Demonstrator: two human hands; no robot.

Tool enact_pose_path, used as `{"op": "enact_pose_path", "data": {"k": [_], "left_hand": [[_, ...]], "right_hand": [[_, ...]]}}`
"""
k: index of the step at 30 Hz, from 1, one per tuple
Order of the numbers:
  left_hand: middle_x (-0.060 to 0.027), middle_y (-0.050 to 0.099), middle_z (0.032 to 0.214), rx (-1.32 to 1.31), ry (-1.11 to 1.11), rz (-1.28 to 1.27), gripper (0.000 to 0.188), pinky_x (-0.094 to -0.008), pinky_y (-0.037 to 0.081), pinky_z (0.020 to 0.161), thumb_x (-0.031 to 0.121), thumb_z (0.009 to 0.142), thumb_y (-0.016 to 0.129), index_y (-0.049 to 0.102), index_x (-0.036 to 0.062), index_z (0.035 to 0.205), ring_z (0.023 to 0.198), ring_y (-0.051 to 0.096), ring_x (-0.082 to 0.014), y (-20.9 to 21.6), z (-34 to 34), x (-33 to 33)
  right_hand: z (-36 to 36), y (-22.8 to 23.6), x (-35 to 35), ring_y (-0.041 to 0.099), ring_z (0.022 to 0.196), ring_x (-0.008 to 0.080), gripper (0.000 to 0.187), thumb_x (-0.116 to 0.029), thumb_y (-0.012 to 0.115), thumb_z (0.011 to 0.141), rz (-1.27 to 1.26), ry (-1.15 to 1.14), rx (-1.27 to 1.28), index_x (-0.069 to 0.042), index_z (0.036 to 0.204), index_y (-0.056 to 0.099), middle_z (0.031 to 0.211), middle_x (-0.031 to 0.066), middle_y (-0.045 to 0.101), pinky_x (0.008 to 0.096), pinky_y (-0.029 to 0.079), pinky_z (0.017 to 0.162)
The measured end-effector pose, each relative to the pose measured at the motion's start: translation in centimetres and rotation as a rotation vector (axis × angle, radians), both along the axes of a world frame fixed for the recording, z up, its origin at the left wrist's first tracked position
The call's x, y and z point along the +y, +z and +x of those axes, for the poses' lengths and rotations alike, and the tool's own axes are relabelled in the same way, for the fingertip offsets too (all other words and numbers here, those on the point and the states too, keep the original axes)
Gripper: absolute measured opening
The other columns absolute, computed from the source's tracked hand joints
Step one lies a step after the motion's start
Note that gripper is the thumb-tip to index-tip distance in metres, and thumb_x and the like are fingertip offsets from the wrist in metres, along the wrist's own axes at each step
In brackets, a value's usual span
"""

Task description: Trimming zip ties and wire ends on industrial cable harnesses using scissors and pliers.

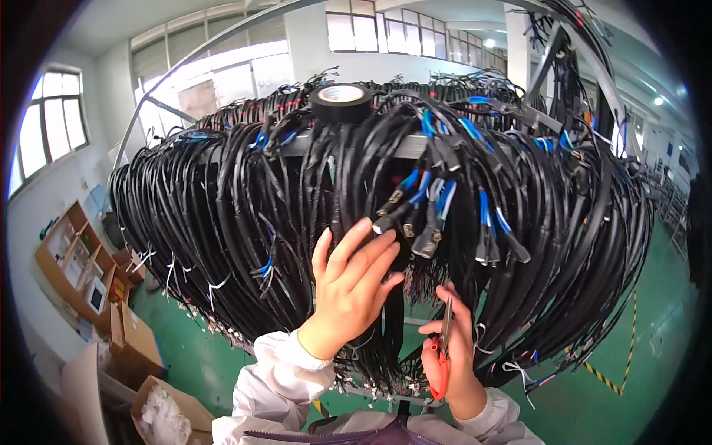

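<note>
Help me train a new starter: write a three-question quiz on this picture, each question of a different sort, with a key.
1. Which hand holds the red-handled tool?
2. Where is the black tape roll?
A) On the floor
B) At the top of the hanging black cables
C) Inside a cardboard box
3. True or false: the left hand wears a glove.

Key:
1. The right hand.
2. B.
3. False; the left hand is bare, close to the dark connectors.
</note>
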State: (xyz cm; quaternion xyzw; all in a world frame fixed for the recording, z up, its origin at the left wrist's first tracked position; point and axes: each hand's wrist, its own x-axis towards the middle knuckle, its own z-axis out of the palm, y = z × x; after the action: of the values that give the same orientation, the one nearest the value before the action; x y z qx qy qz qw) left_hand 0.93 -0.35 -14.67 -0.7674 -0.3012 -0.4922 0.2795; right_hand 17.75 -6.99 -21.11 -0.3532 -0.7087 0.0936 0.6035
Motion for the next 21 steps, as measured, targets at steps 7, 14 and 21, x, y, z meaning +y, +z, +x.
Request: {"op": "enact_pose_path", "data": {"k": [7, 14, 21], "left_hand": [[-0.0077, 0.054, 0.124, 0.021, -0.076, -0.053, 0.048, -0.0461, 0.023, 0.104, 0.025, 0.075, 0.068, 0.056, 0.0061, 0.117, 0.120, 0.046, -0.0244, -0.1, -0.9, -1.3], [-0.0019, 0.061, 0.082, -0.153, -0.030, 0.132, 0.029, -0.0334, 0.036, 0.075, -0.001, 0.060, 0.056, 0.064, 0.0108, 0.085, 0.073, 0.057, -0.0208, -3.3, -8.8, -4.9], [-0.0083, 0.062, 0.102, -0.049, 0.107, 0.078, 0.029, -0.0368, 0.040, 0.085, -0.003, 0.069, 0.060, 0.064, 0.0029, 0.097, 0.095, 0.056, -0.0258, 2.0, -14.2, -1.4]], "right_hand": [[-1.3, -0.5, 1.2, 0.041, 0.120, 0.0432, 0.016, 0.005, 0.049, 0.066, 0.145, -0.055, -0.078, 0.004, 0.081, 0.055, 0.118, 0.0243, 0.048, 0.0474, 0.036, 0.098], [-3.9, -0.8, 1.5, 0.054, 0.107, 0.0384, 0.012, 0.006, 0.045, 0.068, 0.170, -0.140, 0.033, 0.003, 0.079, 0.050, 0.105, 0.0233, 0.057, 0.0409, 0.047, 0.084], [-8.7, -0.3, 1.8, 0.061, 0.098, 0.0353, 0.024, 0.009, 0.047, 0.072, 0.111, 0.212, 0.154, 0.001, 0.095, 0.048, 0.110, 0.0273, 0.058, 0.0370, 0.049, 0.079]]}}
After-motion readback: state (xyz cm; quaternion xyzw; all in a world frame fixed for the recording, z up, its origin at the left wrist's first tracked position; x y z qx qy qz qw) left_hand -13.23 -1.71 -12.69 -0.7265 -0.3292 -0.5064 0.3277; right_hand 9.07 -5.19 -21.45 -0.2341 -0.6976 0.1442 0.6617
